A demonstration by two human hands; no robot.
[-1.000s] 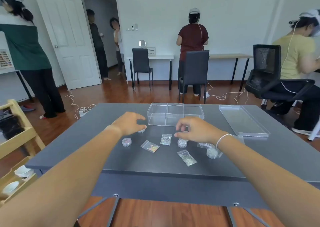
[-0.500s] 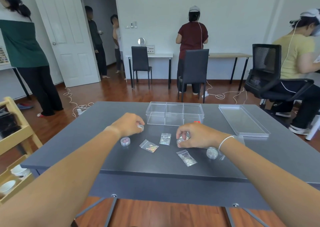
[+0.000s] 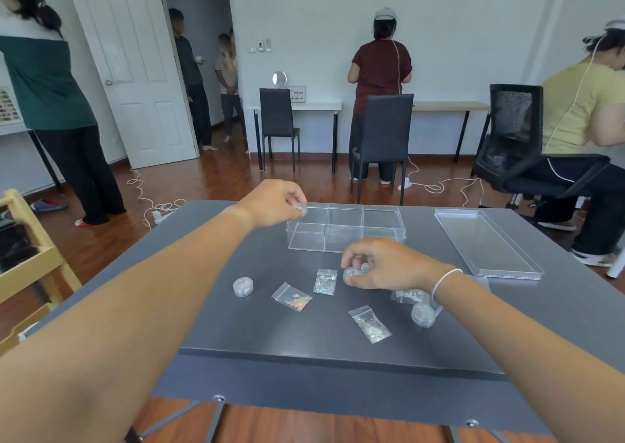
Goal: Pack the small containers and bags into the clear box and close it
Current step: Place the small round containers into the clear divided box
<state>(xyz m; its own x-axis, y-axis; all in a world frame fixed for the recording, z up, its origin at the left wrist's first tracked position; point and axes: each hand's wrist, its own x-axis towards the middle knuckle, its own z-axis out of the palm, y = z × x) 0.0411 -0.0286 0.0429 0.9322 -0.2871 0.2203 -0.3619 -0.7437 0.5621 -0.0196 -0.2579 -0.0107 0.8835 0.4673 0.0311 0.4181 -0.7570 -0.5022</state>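
Observation:
A clear box (image 3: 345, 239) with several compartments stands open on the grey table. My left hand (image 3: 270, 202) holds a small round container (image 3: 300, 208) above the box's left end. Lower, in front of the box, my right hand (image 3: 389, 263) grips another small round container (image 3: 351, 273) just over the table. Two more round containers (image 3: 243, 286) (image 3: 422, 314) rest on the table. Small clear bags lie between them: one with coloured bits (image 3: 292, 296), one glittery (image 3: 325, 282), one nearer me (image 3: 370, 324), one partly under my right wrist (image 3: 407, 296).
The box's clear lid (image 3: 487, 243) lies flat to the right of the box. The grey table (image 3: 304, 334) ends close to me. A wooden rack (image 3: 30, 266) stands at the left. Several people, chairs and floor cables fill the room beyond.
My left hand has lifted its round container from the table up and forward to the box's left end. My right hand has picked up a round container in front of the box.

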